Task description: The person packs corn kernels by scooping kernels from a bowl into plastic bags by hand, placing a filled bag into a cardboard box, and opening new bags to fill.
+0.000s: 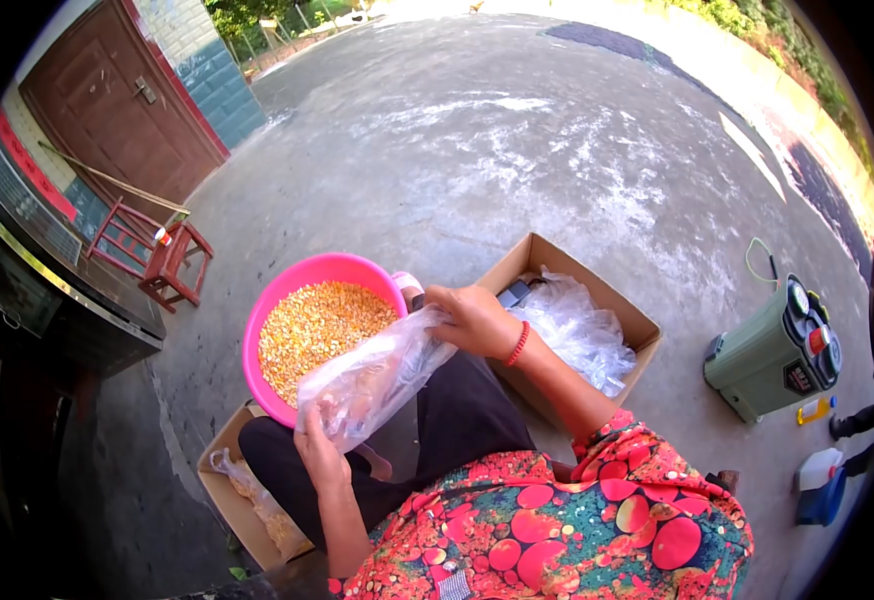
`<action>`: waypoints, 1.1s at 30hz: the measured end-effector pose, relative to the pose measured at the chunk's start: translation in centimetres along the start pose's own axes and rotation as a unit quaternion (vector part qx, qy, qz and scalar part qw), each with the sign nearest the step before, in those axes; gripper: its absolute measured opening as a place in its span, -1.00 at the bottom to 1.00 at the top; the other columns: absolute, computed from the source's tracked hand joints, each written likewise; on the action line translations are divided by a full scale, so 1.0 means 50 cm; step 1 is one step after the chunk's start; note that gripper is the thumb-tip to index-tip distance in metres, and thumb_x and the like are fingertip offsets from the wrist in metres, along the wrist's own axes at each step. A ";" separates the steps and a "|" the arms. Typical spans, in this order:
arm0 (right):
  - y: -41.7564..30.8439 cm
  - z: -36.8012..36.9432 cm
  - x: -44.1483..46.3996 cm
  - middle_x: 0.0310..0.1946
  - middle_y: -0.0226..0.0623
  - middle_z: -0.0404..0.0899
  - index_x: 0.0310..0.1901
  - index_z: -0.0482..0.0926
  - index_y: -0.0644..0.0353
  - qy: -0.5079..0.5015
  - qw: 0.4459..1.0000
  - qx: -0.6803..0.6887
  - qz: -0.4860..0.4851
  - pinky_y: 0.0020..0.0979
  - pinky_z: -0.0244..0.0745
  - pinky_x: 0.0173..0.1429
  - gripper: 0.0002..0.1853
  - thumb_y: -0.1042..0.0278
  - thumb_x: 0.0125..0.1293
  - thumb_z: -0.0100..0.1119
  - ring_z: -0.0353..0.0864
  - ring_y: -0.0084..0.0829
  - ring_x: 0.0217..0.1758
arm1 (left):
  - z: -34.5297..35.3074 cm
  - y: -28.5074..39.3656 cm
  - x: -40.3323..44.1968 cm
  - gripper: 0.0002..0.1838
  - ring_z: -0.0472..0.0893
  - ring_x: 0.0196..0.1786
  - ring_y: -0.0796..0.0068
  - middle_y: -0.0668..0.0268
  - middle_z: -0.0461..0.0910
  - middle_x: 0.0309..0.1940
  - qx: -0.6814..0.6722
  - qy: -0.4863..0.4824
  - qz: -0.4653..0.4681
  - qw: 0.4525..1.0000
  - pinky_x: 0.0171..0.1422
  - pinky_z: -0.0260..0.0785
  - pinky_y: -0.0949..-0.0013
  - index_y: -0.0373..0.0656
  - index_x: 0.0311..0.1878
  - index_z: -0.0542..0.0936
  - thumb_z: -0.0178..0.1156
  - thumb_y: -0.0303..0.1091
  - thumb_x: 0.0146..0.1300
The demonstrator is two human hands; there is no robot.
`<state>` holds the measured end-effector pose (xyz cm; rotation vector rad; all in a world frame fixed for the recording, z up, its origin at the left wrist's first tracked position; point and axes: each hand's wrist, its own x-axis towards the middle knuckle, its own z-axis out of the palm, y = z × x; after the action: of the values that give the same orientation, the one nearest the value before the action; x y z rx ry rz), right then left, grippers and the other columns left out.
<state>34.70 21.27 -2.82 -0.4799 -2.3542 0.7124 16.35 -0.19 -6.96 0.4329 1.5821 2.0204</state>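
A clear plastic bag (372,378) stretches between my two hands above my lap, partly over the near rim of a pink basin (257,345). My right hand (472,320), with a red bead bracelet at the wrist, pinches the bag's upper right end. Lower down, my left hand (323,455) grips the other end, its fingertips partly covered by the film. Corn kernels (322,325) fill much of the basin. Whether the bag holds anything cannot be made out; it looks thin and slack.
To the right, a cardboard box (642,330) holds crumpled clear bags (582,330) and a dark object. Another box (219,485), lower left, contains a filled bag (282,530). A grey-green tank (762,365), a wooden chair (172,260) and, at far right, a person's dark leg (862,420) stand around.
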 end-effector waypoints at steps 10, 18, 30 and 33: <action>-0.012 -0.027 -0.004 -0.30 -0.03 0.56 0.01 0.41 0.12 -0.125 0.992 0.028 0.014 -0.14 0.46 -0.21 -0.54 0.32 0.02 0.24 0.58 -0.06 -0.22 | 0.027 0.003 -0.022 -0.65 0.47 -0.07 0.59 0.32 0.50 -0.11 0.090 -0.105 0.071 0.988 0.03 0.30 0.49 -0.30 0.10 0.41 0.11 -0.43 0.26; -0.010 0.013 0.002 -0.52 -0.14 0.53 -0.19 0.50 0.16 -0.068 0.996 0.046 -0.025 -0.31 0.43 -0.37 -0.77 0.39 0.08 0.21 0.58 -0.20 -0.45 | 0.020 0.001 -0.026 -0.74 0.48 -0.19 0.64 0.36 0.54 -0.22 -0.010 -0.079 0.042 0.996 -0.10 0.32 0.51 -0.28 -0.01 0.50 0.01 -0.32 0.37; -0.017 -0.006 0.009 -0.59 -0.13 0.51 -0.26 0.50 0.14 0.110 0.989 0.045 0.085 -0.21 0.43 -0.41 -0.83 0.38 0.08 0.18 0.57 -0.13 -0.51 | 0.047 0.023 -0.051 -0.73 0.51 -0.17 0.64 0.36 0.56 -0.24 0.020 -0.154 0.083 0.984 -0.06 0.34 0.52 -0.30 -0.04 0.51 0.20 -0.50 0.18; -0.011 -0.013 0.008 -0.61 -0.13 0.49 -0.24 0.52 0.16 0.083 0.988 0.089 0.091 -0.25 0.43 -0.42 -0.80 0.38 0.06 0.19 0.55 -0.20 -0.54 | 0.028 -0.001 -0.033 -0.69 0.52 -0.21 0.64 0.35 0.56 -0.23 0.080 -0.156 0.060 0.983 -0.12 0.35 0.56 -0.32 -0.03 0.51 0.22 -0.57 0.13</action>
<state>34.74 21.28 -1.91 -0.6557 -2.0876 0.9204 18.47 -0.02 -6.51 0.8809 1.5555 1.8080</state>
